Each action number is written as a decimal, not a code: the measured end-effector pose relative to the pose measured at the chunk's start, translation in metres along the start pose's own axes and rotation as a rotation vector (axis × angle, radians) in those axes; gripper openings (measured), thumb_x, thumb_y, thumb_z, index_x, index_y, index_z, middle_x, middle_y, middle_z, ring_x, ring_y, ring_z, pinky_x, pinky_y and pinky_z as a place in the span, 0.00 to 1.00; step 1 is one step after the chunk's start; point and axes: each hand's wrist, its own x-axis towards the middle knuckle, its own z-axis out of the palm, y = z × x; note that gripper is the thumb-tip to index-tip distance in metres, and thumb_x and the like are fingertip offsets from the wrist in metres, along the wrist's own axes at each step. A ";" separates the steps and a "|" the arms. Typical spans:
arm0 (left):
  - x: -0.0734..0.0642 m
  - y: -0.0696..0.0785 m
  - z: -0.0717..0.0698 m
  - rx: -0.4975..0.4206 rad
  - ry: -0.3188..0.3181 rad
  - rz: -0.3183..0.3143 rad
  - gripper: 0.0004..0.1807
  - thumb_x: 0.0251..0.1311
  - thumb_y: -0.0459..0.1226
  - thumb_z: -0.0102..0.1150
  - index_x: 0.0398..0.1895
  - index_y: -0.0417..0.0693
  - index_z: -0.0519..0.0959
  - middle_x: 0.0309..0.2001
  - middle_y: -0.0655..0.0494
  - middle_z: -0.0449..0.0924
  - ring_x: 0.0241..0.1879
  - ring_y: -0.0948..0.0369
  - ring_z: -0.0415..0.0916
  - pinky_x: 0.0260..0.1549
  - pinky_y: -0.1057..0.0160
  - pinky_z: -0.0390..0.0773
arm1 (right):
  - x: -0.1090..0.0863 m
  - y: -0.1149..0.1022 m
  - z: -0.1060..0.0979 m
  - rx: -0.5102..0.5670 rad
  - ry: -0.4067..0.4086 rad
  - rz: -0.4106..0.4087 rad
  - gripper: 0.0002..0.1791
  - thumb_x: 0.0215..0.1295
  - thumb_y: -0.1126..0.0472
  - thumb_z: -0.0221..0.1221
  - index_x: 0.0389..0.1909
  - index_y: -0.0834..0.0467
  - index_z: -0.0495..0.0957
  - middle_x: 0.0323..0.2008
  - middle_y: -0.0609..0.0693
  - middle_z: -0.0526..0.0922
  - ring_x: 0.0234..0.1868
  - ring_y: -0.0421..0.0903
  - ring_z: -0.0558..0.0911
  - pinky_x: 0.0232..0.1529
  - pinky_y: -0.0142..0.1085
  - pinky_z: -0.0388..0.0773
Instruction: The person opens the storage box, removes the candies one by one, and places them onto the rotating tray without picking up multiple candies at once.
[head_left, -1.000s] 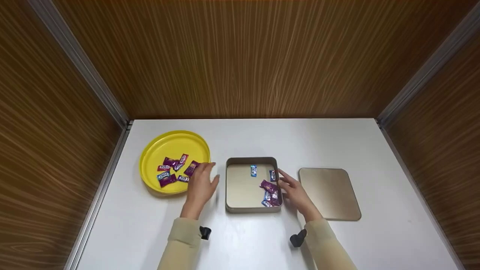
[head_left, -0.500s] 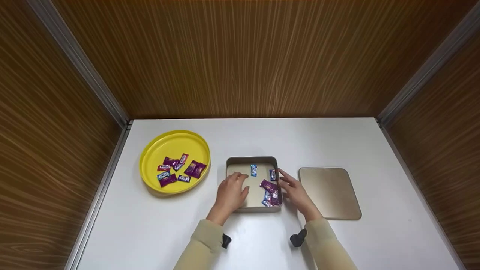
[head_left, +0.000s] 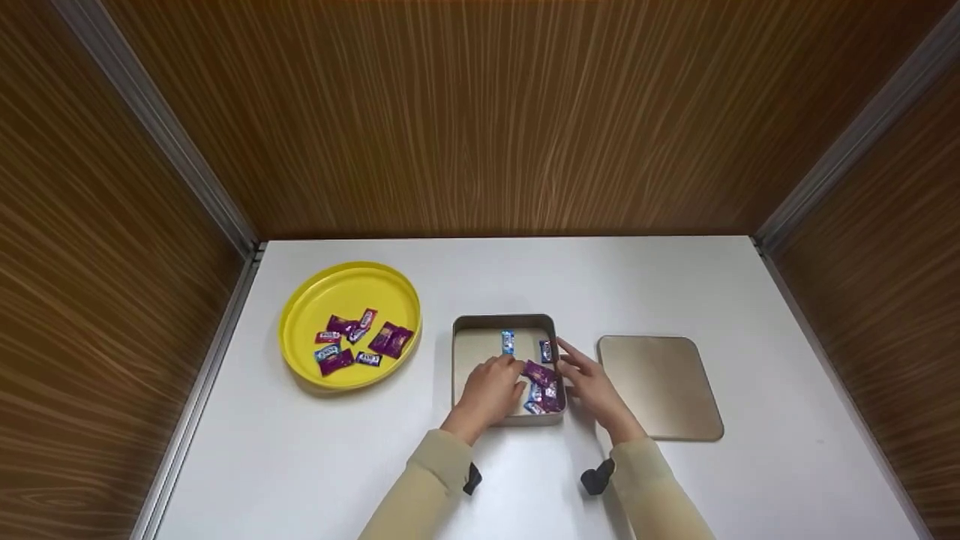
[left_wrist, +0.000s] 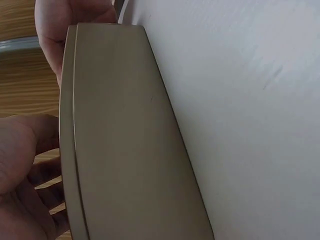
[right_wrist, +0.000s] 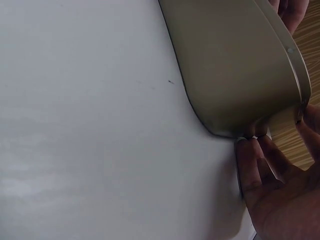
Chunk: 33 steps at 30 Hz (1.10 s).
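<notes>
An uncovered square gold tin box stands on the white table, with several small wrapped candies along its right side. A light blue wrapped candy lies near its back wall. My left hand reaches over the front rim, fingers bent down inside the box beside the purple candies. Its fingertips are hidden, and I cannot tell whether they hold a candy. My right hand rests its fingertips against the box's right wall. In the right wrist view, the fingers touch the outer wall near the rounded corner.
At the left, a round yellow plate bears several purple, red and blue wrapped candies. A flat square gold lid lies right of the box, close to the right hand. Wood-grain panels enclose the table at back and sides.
My left hand has moved right from the yellow plate into the tin box, ending beside the purple candies. My right hand has stayed at the box's right wall.
</notes>
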 end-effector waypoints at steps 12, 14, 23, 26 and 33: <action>0.010 0.008 0.016 -0.051 -0.176 0.031 0.25 0.64 0.43 0.63 0.64 0.48 0.74 0.62 0.52 0.72 0.60 0.54 0.71 0.60 0.55 0.69 | 0.000 -0.002 0.000 -0.004 -0.001 0.007 0.28 0.76 0.59 0.50 0.74 0.52 0.60 0.68 0.68 0.64 0.64 0.65 0.70 0.57 0.54 0.73; 0.011 0.009 0.018 -0.034 -0.177 0.041 0.26 0.63 0.42 0.64 0.64 0.49 0.74 0.64 0.53 0.71 0.61 0.55 0.70 0.60 0.54 0.70 | 0.000 -0.003 0.000 0.012 -0.013 0.012 0.28 0.76 0.59 0.50 0.75 0.52 0.59 0.68 0.68 0.63 0.65 0.66 0.68 0.58 0.55 0.71; 0.012 0.006 0.019 -0.021 -0.149 0.060 0.23 0.61 0.37 0.64 0.60 0.52 0.78 0.61 0.54 0.76 0.57 0.53 0.73 0.54 0.51 0.74 | -0.015 -0.030 0.002 -0.022 -0.053 0.012 0.29 0.76 0.62 0.48 0.75 0.58 0.56 0.67 0.71 0.62 0.64 0.68 0.68 0.58 0.56 0.71; 0.009 0.004 0.019 -0.004 -0.114 0.047 0.19 0.60 0.37 0.64 0.56 0.50 0.81 0.53 0.53 0.80 0.51 0.53 0.76 0.48 0.52 0.77 | -0.018 -0.033 0.003 -0.029 -0.051 0.007 0.29 0.76 0.62 0.48 0.75 0.57 0.56 0.68 0.71 0.61 0.64 0.68 0.68 0.58 0.56 0.71; 0.005 -0.001 0.016 0.041 -0.083 -0.043 0.16 0.59 0.36 0.65 0.51 0.49 0.83 0.45 0.52 0.80 0.44 0.54 0.76 0.44 0.52 0.77 | -0.019 -0.031 0.003 -0.019 -0.040 -0.003 0.29 0.76 0.62 0.49 0.75 0.57 0.57 0.68 0.71 0.61 0.65 0.67 0.68 0.58 0.55 0.72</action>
